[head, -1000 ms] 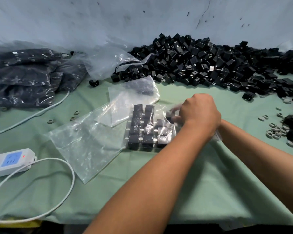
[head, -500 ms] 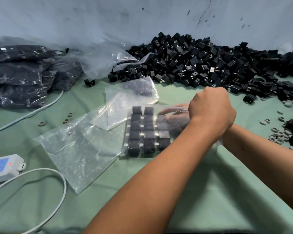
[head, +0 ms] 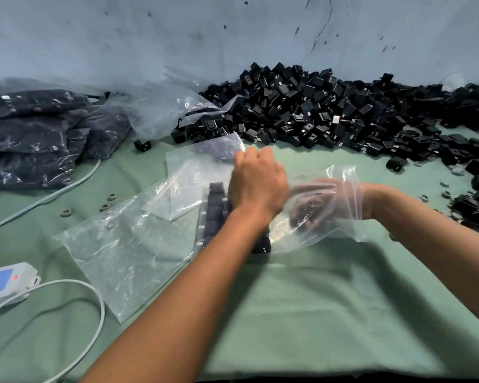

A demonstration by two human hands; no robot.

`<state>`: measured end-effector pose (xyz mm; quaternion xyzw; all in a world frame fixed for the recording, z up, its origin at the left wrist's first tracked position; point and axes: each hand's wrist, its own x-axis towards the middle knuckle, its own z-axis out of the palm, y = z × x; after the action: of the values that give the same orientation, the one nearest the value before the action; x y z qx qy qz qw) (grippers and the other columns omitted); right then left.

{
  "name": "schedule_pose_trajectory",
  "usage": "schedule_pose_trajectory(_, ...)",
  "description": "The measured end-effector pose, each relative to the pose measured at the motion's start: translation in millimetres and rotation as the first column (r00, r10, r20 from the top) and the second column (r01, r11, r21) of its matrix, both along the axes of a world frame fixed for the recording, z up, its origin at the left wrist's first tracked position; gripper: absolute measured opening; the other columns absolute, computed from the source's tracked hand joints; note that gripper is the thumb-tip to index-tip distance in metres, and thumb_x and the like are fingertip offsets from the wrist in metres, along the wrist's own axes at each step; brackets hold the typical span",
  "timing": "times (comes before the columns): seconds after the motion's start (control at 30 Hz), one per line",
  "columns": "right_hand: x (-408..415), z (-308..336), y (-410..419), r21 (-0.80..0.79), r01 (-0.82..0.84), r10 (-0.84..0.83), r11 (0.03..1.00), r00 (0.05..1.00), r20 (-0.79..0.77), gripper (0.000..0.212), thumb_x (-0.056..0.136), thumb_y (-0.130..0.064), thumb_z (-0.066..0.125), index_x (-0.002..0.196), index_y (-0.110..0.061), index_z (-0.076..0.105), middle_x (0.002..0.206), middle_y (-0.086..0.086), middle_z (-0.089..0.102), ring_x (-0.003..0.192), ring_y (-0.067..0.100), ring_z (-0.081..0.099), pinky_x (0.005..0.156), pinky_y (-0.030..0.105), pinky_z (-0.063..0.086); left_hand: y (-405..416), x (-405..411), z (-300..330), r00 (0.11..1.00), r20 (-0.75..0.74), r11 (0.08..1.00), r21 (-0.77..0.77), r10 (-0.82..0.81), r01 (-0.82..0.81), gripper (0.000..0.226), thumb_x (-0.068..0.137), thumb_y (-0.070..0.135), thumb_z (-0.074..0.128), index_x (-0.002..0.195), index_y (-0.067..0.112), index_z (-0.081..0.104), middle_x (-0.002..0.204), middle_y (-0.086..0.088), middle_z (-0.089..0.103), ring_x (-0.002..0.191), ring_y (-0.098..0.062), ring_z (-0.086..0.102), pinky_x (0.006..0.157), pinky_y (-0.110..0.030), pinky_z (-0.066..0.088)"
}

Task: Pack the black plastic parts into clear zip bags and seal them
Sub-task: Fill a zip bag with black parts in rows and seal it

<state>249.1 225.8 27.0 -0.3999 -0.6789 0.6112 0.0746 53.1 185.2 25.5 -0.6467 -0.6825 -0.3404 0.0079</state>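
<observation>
The filling step is in hand: near the middle of the green-covered worktop the right hand is inside the clear zip bag, its grip blurred beyond telling, while the left hand, fingers loosely curled, rests over the bagged rows of black plastic parts. The next move likely calls for more parts from the loose black heap along the far edge, then sealing the bag's mouth.

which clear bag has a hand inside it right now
The zip bag at centre right: the right hand is inside it. The flat bags to its left lie empty.
</observation>
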Motion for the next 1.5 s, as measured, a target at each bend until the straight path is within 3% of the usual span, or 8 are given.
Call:
schedule_pose_trajectory(0.07, 25.8, 0.0, 10.8, 0.025, 0.009, -0.01, 1.0, 0.999, 0.051, 0.029, 0.084, -0.002, 0.074, 0.112, -0.011, 0.075, 0.112, 0.008, 0.076, 0.1, 0.018, 0.075, 0.082, 0.024, 0.06, 3.0, -20.0, -17.9, 0.992, -0.113, 0.988, -0.133, 0.062, -0.077, 0.028, 0.104, 0.039, 0.043, 0.11, 0.015, 0.057, 0.115, -0.006, 0.058, 0.11, -0.023, 0.047, 0.091, -0.039, 0.046)
schedule_pose_trajectory(0.2, 62.8, -9.6, 34.9, 0.135, 0.361, -0.383, 0.923, 0.9, 0.207, 0.04, 0.097, 0.0, 0.053, 0.063, -0.013, 0.071, 0.057, 0.004, 0.056, 0.04, 0.01, 0.048, 0.034, 0.018, 0.032, 4.5, -33.5, -43.7, 0.969, -0.241, 0.923, -0.383, -0.057, -0.041, 0.058, 0.105, 0.054, 0.032, 0.145, 0.015, 0.047, 0.157, -0.007, 0.042, 0.149, -0.03, 0.027, 0.122, -0.047, 0.021)
schedule_pose_trajectory(0.37, 28.2, -23.5, 71.5, 0.538, 0.658, -0.794, 0.527, 0.607, 0.036, 0.022, 0.094, -0.006, 0.056, 0.088, -0.009, 0.076, 0.067, 0.002, 0.06, 0.057, 0.017, 0.051, 0.052, 0.026, 0.041, 7.3, -33.7, -51.4, 0.963, -0.253, 0.918, -0.396, -0.092, -0.016, 0.066, 0.105, 0.06, 0.026, 0.153, 0.018, 0.04, 0.168, -0.002, 0.025, 0.157, -0.026, 0.014, 0.128, -0.049, 0.004)
schedule_pose_trajectory(0.53, -30.8, -10.3, 107.1, 0.847, 0.284, -0.699, 0.449, 0.702, 0.135, 0.019, 0.089, -0.011, 0.056, 0.098, -0.014, 0.073, 0.107, 0.01, 0.073, 0.099, 0.03, 0.063, 0.09, 0.04, 0.055, 5.9, -34.9, -51.7, 0.965, -0.248, 0.921, -0.39, -0.085, -0.02, 0.063, 0.105, 0.057, 0.026, 0.153, 0.019, 0.041, 0.168, -0.001, 0.026, 0.157, -0.024, 0.014, 0.128, -0.048, 0.004)
schedule_pose_trajectory(0.77, -61.2, -24.2, 148.0, 0.781, -0.092, -0.559, 0.617, 0.647, 0.518, 0.058, 0.093, 0.003, 0.046, 0.149, -0.01, 0.038, 0.168, 0.014, 0.004, 0.15, 0.042, 0.013, 0.114, 0.057, 0.036, 5.7, -34.6, -53.5, 0.963, -0.253, 0.922, -0.388, -0.091, -0.015, 0.065, 0.104, 0.06, 0.024, 0.154, 0.021, 0.038, 0.169, -0.001, 0.023, 0.157, -0.024, 0.011, 0.128, -0.049, 0.003)
schedule_pose_trajectory(1.03, -59.6, -27.6, 139.7, 0.891, 0.067, -0.72, 0.449, 0.618, 0.316, 0.01, 0.087, 0.01, 0.054, 0.091, 0.001, 0.056, 0.119, 0.017, 0.039, 0.098, 0.038, 0.049, 0.077, 0.043, 0.047, 4.7, -34.4, -51.1, 0.967, -0.235, 0.923, -0.386, -0.096, -0.003, 0.064, 0.105, 0.06, 0.023, 0.153, 0.021, 0.039, 0.169, 0.0, 0.023, 0.157, -0.024, 0.011, 0.128, -0.048, 0.002)
schedule_pose_trajectory(1.3, -5.4, -28.0, 119.0, 0.85, 0.065, -0.647, 0.522, 0.68, 0.345, 0.031, 0.092, -0.018, 0.074, 0.121, -0.024, 0.064, 0.125, 0.009, 0.066, 0.115, 0.032, 0.059, 0.092, 0.043, 0.054, 6.5, -12.6, -37.5, 0.992, -0.123, 0.939, -0.344, -0.027, -0.017, 0.049, 0.105, 0.05, 0.04, 0.134, 0.014, 0.057, 0.142, -0.009, 0.053, 0.144, -0.031, 0.034, 0.124, -0.056, 0.016)
schedule_pose_trajectory(1.5, 31.7, -40.5, 67.4, 0.573, 0.751, -0.816, 0.327, 0.53, -0.229, 0.025, 0.093, -0.026, 0.074, 0.117, -0.024, 0.067, 0.107, 0.002, 0.071, 0.096, 0.022, 0.068, 0.066, 0.03, 0.056, 10.8, 46.5, -24.4, 0.987, 0.114, 0.988, -0.091, -0.11, 0.121, 0.037, 0.101, 0.044, 0.051, 0.075, 0.017, 0.055, 0.082, 0.0, 0.057, 0.085, -0.022, 0.054, 0.076, -0.039, 0.047)
